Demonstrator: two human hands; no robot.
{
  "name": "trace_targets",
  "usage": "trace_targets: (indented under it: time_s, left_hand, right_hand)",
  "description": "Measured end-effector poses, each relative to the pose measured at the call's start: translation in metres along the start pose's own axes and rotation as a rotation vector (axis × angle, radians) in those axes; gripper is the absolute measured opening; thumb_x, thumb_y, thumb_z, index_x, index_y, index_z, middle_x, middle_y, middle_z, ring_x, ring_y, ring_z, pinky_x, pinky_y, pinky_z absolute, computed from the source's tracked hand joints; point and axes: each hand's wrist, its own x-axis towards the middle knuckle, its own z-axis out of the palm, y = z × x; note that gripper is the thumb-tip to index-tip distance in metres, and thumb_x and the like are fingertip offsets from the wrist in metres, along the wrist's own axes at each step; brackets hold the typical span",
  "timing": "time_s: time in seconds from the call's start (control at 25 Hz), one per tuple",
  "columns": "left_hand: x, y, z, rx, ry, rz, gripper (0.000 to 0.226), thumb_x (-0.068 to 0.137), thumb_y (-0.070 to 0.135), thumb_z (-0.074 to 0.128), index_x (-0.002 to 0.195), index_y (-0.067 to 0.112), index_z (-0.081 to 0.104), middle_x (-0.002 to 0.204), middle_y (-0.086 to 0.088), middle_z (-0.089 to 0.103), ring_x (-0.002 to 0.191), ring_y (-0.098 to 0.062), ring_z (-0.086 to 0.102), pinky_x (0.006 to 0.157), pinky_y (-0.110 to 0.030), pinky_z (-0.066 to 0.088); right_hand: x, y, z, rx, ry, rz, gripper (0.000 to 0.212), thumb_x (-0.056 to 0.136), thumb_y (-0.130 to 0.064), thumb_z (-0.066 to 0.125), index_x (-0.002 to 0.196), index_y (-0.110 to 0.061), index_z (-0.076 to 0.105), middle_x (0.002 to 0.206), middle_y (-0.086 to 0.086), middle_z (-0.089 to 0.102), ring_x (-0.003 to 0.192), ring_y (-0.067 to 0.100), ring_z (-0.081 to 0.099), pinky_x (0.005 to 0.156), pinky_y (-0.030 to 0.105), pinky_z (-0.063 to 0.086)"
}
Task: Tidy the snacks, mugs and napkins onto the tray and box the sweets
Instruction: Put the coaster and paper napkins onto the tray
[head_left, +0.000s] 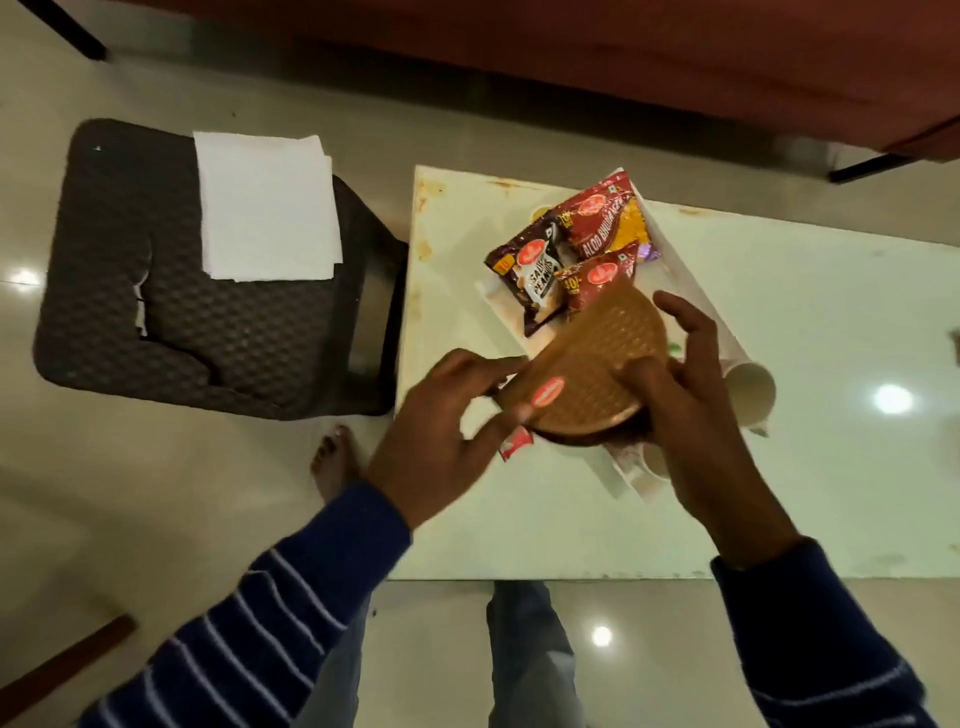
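Observation:
A round brown sweets box (592, 364) with a red logo on its embossed lid is tilted above the near end of a white tray (691, 291). My right hand (685, 395) grips its right side, and my left hand (447, 421) touches its left edge with thumb and fingertips. Behind it on the tray lie snack packets: salted peanuts (535, 270) and red aloo bhujia (602, 218). A paper cup (753, 389) lies on its side at the tray's right. White napkins (267, 208) lie stacked on the dark stool at the left.
The tray sits on a pale table (779, 493) with rust-stained edges. A dark woven plastic stool (182, 322) stands left of it. A red sofa (675, 62) runs along the back. My bare foot (332, 457) is on the tiled floor.

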Motion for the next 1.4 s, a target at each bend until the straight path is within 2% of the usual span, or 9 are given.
trace_targets:
  time_s: [0.16,0.44,0.64,0.72,0.8,0.96,1.08,1.2,1.4]
  left_hand:
    - [0.016,0.008,0.073,0.290,-0.128,0.101,0.080,0.077,0.064,0.066,0.143,0.024,0.045,0.141,-0.002,0.046,0.128,-0.018,0.045,0.103,-0.029,0.041]
    - [0.059,-0.011,0.148,0.472,-0.096,0.110,0.062,0.078,0.033,0.076,0.131,0.008,0.054,0.121,-0.011,0.061,0.110,-0.029,0.058,0.088,-0.044,0.052]
    - [0.078,-0.025,0.167,0.478,-0.044,0.020,0.059,0.082,0.043,0.070,0.130,0.014,0.053,0.119,-0.008,0.062,0.109,-0.025,0.058,0.088,-0.039,0.054]
    - [0.084,-0.031,0.164,0.465,-0.055,-0.004,0.056,0.082,0.044,0.070,0.127,0.014,0.054,0.116,-0.007,0.063,0.107,-0.024,0.058,0.085,-0.038,0.055]
    - [0.087,-0.040,0.151,0.509,-0.037,-0.039,0.052,0.082,0.038,0.071,0.124,0.012,0.055,0.114,-0.009,0.062,0.104,-0.026,0.058,0.080,-0.038,0.055]
    - [0.085,-0.045,0.133,0.460,-0.050,-0.105,0.051,0.084,0.015,0.066,0.130,0.000,0.052,0.120,-0.022,0.058,0.110,-0.041,0.054,0.087,-0.047,0.046]
    - [0.081,-0.032,0.135,0.275,-0.164,-0.093,0.065,0.084,0.020,0.070,0.141,0.004,0.043,0.135,-0.020,0.051,0.123,-0.037,0.046,0.098,-0.046,0.044]
    - [0.067,-0.036,0.092,0.164,0.029,-0.093,0.059,0.086,0.028,0.070,0.139,0.014,0.048,0.134,-0.009,0.055,0.123,-0.024,0.049,0.100,-0.037,0.045]
    - [0.032,-0.079,-0.041,0.322,0.491,-0.093,0.026,0.088,0.022,0.068,0.112,0.011,0.067,0.105,-0.004,0.069,0.097,-0.018,0.064,0.083,-0.040,0.055]
  right_hand:
    - [0.014,0.026,-0.054,-0.039,0.217,0.053,0.059,0.088,-0.025,0.066,0.134,-0.042,0.034,0.115,-0.006,0.064,0.107,0.020,0.067,0.063,0.038,0.061]
    - [0.069,0.051,-0.069,-0.316,0.312,0.136,0.054,0.076,-0.040,0.069,0.119,-0.030,0.037,0.084,-0.023,0.053,0.074,0.000,0.059,0.071,0.036,0.063]
    - [0.100,0.052,-0.065,-0.372,0.258,0.204,0.048,0.079,-0.040,0.067,0.114,-0.015,0.047,0.081,-0.010,0.058,0.060,0.003,0.059,0.031,0.010,0.039]
    - [0.111,0.054,-0.060,-0.362,0.260,0.193,0.045,0.080,-0.041,0.066,0.110,-0.015,0.047,0.081,-0.008,0.058,0.050,0.003,0.062,0.029,0.008,0.034]
    - [0.120,0.053,-0.047,-0.379,0.238,0.174,0.050,0.080,-0.048,0.064,0.113,-0.016,0.047,0.089,-0.006,0.062,0.051,0.003,0.065,0.035,0.011,0.041]
    - [0.121,0.057,-0.035,-0.529,0.185,0.130,0.071,0.079,-0.059,0.061,0.136,-0.020,0.045,0.117,0.009,0.067,0.100,0.029,0.066,0.088,0.043,0.055]
    - [0.100,0.045,-0.056,-0.722,0.286,0.095,0.071,0.081,-0.063,0.054,0.137,-0.021,0.039,0.095,0.015,0.071,0.084,0.033,0.067,0.073,0.040,0.053]
    - [0.081,0.024,-0.041,-0.742,0.357,-0.121,0.054,0.089,-0.050,0.062,0.131,-0.021,0.043,0.111,0.016,0.068,0.099,0.039,0.065,0.085,0.050,0.051]
    - [0.083,-0.015,0.053,-0.607,0.094,-0.216,0.032,0.091,-0.039,0.063,0.122,-0.034,0.055,0.112,-0.005,0.067,0.097,0.020,0.066,0.092,0.049,0.053]
